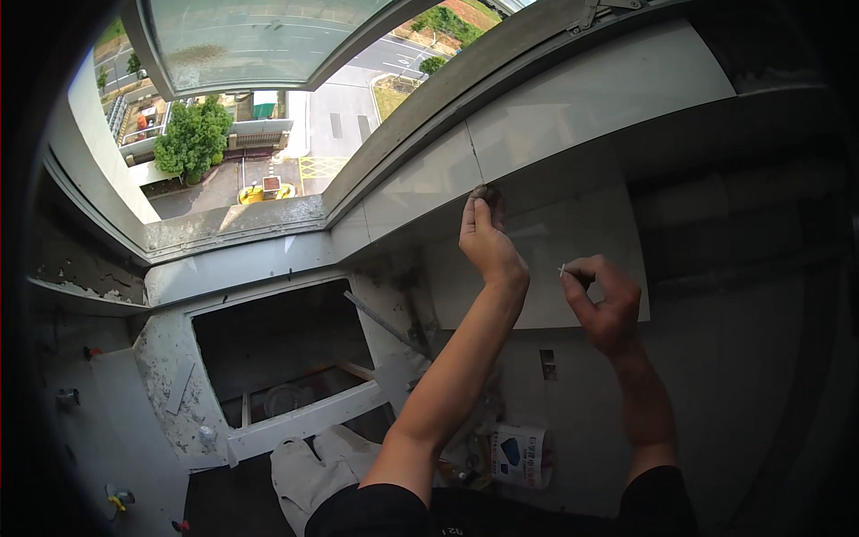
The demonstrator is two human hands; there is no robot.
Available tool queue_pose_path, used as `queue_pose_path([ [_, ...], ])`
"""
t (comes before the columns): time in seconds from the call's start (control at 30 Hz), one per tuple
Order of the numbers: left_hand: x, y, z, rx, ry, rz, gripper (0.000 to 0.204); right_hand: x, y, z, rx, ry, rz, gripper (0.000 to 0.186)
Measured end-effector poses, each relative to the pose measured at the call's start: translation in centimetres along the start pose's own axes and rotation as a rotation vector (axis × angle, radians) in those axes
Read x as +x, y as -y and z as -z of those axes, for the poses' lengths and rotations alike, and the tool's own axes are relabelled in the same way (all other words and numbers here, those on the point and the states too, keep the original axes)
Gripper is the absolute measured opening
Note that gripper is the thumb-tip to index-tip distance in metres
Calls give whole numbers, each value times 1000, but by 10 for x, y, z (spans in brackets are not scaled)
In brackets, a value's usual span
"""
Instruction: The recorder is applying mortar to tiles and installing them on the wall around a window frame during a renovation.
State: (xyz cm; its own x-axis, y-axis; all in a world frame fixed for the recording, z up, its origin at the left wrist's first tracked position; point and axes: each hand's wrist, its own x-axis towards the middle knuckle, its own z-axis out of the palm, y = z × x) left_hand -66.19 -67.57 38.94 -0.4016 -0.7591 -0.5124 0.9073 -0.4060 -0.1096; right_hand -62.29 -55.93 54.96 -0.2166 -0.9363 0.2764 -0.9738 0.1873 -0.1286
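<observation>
Spacer point(562, 269), small, white, cross-shaped: pinched in your right hand point(610, 300), right of frame centre. Your left hand point(489, 240), fingers bunched, is at the tile joint point(474, 150), upper centre; whether it grips anything, I cannot tell.

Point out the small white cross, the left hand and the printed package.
Small white cross point(562, 269): head view, its middle.
Left hand point(489, 236): head view, mid-hand.
Printed package point(521, 455): head view, its printed face.

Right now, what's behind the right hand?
A grey wall panel shows beyond the right hand, which pinches a small white piece; the part directly behind, including some lower edge, is hidden.
</observation>
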Motion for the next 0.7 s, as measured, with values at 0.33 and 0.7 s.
queue_pose_path([
  [0.33, 1, 5, 2, 21, -8, -10, 30, 156, 5, -13, -499, 107, 539, 14],
  [0.7, 1, -6, 2, 57, -2, -10, 31, 231, -13, -78, -676, 583, 491, 6],
])
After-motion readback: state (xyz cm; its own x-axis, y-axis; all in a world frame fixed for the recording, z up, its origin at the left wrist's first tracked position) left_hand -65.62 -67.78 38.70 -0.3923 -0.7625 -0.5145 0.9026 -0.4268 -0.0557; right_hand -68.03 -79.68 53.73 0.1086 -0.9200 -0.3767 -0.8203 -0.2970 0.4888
